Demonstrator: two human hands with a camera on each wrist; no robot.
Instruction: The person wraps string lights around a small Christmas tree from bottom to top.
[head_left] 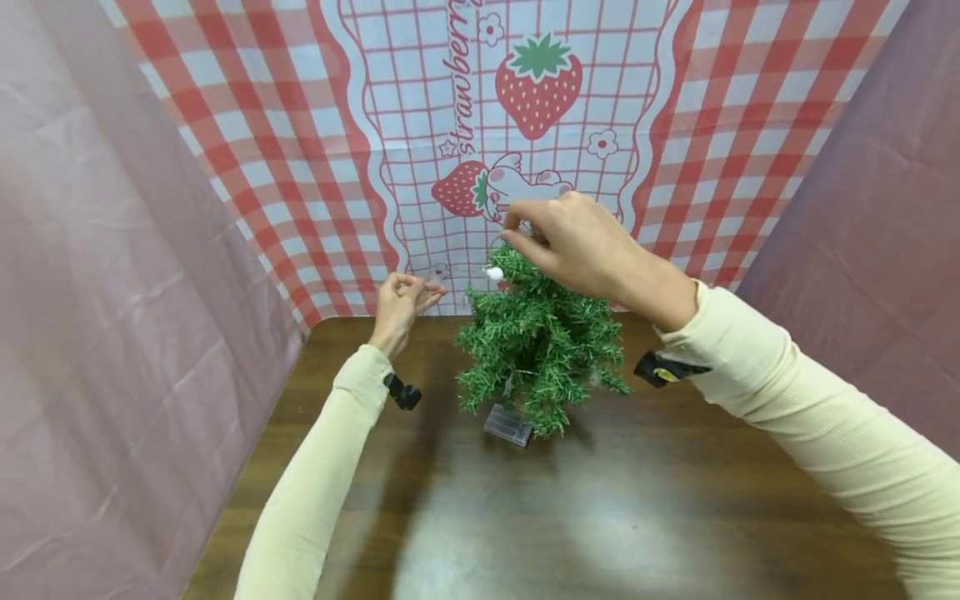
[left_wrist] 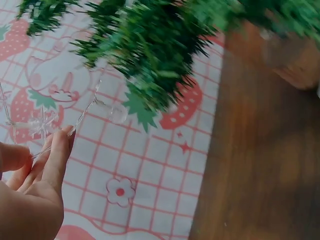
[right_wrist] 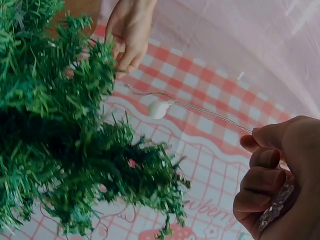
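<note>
A small green artificial Christmas tree [head_left: 536, 333] stands on the table on a block base [head_left: 508, 425]. Above its top, my right hand [head_left: 581, 246] pinches the thin wire [right_wrist: 212, 113] of a string of fairy lights between thumb and index finger. From that wire hangs a white ball bulb [right_wrist: 158, 109], left of the treetop in the head view. Curled fingers also hold a clear plastic piece [right_wrist: 276, 207] in the right palm. Left of the tree, my left hand [head_left: 397, 308] pinches the wire too. Close to it are a clear snowflake [left_wrist: 42, 122] and a clear ball bulb [left_wrist: 118, 114].
The brown wooden table [head_left: 450, 517] extends toward me. Behind the tree hangs a red-and-white checked cloth [head_left: 285, 100] with strawberries. Pinkish curtains [head_left: 112, 333] flank both sides. A small star ornament [head_left: 508, 385] sits low among the branches.
</note>
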